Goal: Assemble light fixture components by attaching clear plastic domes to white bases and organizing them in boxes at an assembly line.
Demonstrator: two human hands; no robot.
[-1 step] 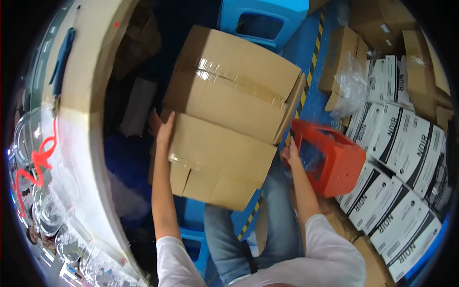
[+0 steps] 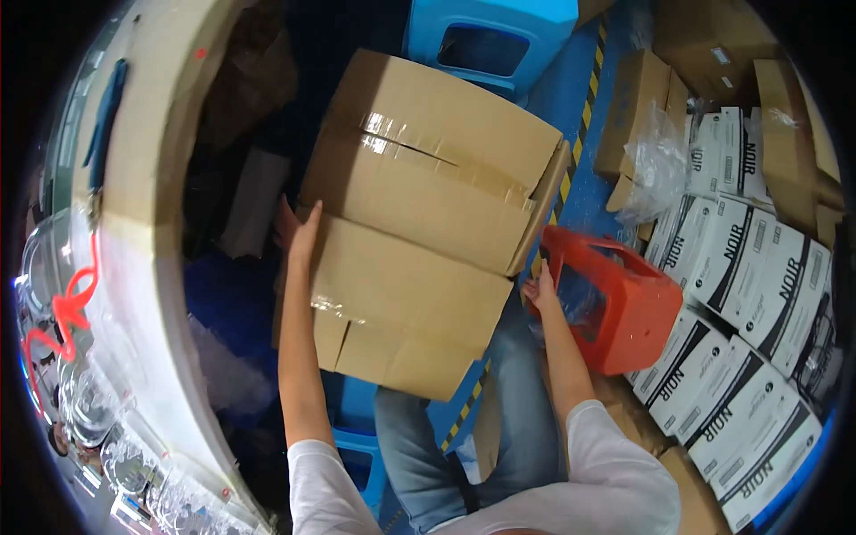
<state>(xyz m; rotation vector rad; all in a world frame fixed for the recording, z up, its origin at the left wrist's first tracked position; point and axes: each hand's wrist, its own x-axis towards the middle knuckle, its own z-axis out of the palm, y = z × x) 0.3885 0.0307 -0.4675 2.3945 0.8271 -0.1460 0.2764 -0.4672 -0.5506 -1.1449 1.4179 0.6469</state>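
Observation:
A large brown cardboard box (image 2: 437, 174) with a shiny taped seam lies in front of me, above my knees. A nearer cardboard part (image 2: 406, 285) adjoins it, also taped; I cannot tell if this is a second box. My left hand (image 2: 300, 230) grips the left edge, thumb on top and fingers over the side, partly hidden. To the right, my right hand (image 2: 539, 287) has its fingers curled at the leg of a red plastic stool (image 2: 637, 325), which is tipped on its side. The box's right edge is close by that hand.
A blue stool (image 2: 495, 40) stands beyond the box, another blue stool (image 2: 361, 441) by my left leg. White cartons (image 2: 727, 392) are stacked at right beside clear plastic wrap (image 2: 655, 165). A pale table edge (image 2: 147, 250) runs along the left. Yellow-black tape (image 2: 590, 102) marks the blue floor.
The view has shifted slightly. The red stool, blurred before, looks sharper and sits a touch lower. Both hands keep their places.

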